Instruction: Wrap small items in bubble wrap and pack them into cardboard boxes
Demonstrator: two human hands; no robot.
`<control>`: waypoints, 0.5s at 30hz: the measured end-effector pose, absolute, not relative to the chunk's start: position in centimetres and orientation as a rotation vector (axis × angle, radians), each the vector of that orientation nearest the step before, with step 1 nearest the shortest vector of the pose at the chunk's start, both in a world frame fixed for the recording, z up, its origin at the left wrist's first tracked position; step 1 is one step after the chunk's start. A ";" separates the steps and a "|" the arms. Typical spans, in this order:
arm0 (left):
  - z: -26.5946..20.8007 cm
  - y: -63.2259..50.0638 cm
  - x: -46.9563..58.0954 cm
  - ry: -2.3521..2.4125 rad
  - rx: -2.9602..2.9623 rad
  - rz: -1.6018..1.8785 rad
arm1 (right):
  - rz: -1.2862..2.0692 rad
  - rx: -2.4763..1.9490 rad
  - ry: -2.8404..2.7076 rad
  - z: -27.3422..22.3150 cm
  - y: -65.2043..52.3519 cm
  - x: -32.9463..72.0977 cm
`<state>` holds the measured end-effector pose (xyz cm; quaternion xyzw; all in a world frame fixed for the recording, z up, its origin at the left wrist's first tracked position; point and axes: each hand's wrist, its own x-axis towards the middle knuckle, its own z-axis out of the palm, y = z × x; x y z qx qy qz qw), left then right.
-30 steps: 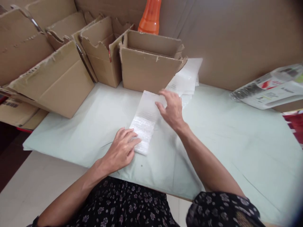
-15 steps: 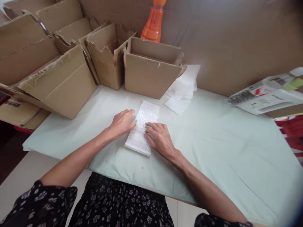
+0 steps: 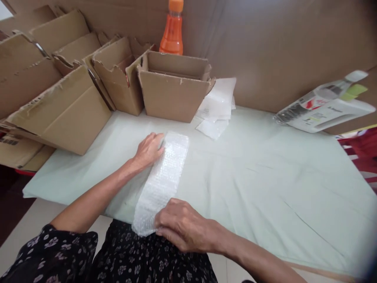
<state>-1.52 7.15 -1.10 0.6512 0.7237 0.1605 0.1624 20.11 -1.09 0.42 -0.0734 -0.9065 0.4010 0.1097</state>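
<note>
The right hand (image 3: pixel 185 228) pinches the near end of a bubble-wrap strip (image 3: pixel 165 173) that lies along the tabletop (image 3: pixel 250 188) and overhangs its front edge. The left hand (image 3: pixel 149 150) touches its far left side — whether those fingers grip, I can't tell. Behind, cardboard boxes (image 3: pixel 169 98) stand open, bottoms hidden — an orange-capped bottle (image 3: pixel 171 35) rises beyond one.

On the table (image 3: pixel 250 188) before you lies a bubble-wrap strip (image 3: pixel 165 173), its near end over the edge; behind it and to your left stand boxes (image 3: pixel 167 96), a bottle (image 3: pixel 171 37) behind them, sheets (image 3: pixel 219 98) to their right.
</note>
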 end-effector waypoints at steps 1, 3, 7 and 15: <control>-1.0 6.3 -2.1 2.030 1.841 0.531 | 1.245 -0.205 -2.681 0.4 -1.2 20.0; -0.6 3.6 -3.5 1.870 1.744 0.722 | 1.341 -0.263 -2.667 0.4 -1.2 20.1; 0.1 -3.4 -5.9 1.330 1.461 0.865 | 1.403 -0.554 -2.466 1.0 0.0 20.3; -2.3 -5.1 -2.7 1.777 1.611 0.796 | 0.794 -1.049 -2.497 -1.6 5.3 19.2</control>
